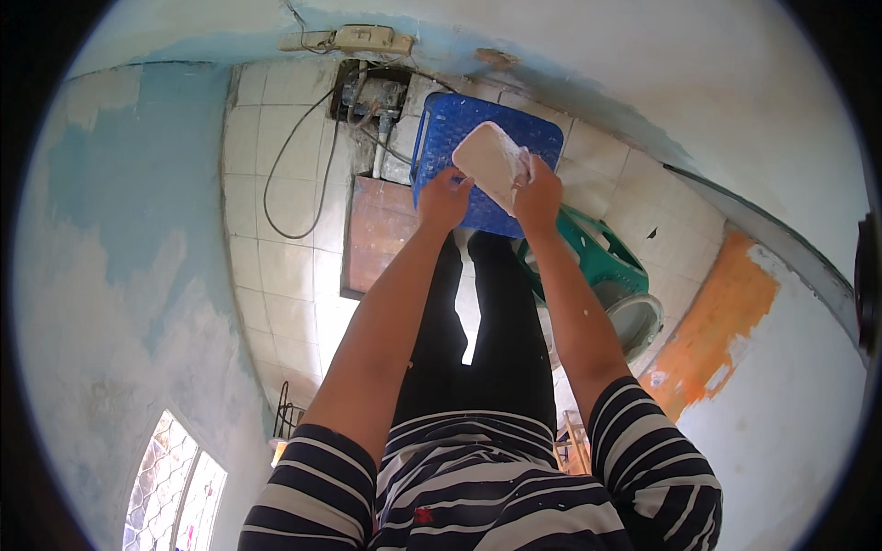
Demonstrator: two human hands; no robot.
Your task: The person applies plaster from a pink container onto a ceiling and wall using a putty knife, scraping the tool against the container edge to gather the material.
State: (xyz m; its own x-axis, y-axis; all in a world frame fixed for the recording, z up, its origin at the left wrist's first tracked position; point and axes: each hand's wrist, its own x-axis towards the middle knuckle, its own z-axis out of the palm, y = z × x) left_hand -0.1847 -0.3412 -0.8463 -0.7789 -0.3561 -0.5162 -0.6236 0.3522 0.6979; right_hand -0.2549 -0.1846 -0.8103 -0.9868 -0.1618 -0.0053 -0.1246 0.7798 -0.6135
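Looking down, we see a pale pink, flat panel (pixel 487 161), round-cornered and smeared white along its right side, gripped by the right hand (pixel 538 190) over a blue stool (pixel 535 130); whether the curled left hand (pixel 445 197) grips it, we cannot tell.

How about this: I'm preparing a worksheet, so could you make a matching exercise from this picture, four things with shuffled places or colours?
1. Pale slab
2. Textured plastic top
3. Round container
4. Thin cable

A. Beside the green stool
B. Looped against pale tiles
C. Gripped by the right hand
D. Blue

Pairs: 1-C, 2-D, 3-A, 4-B
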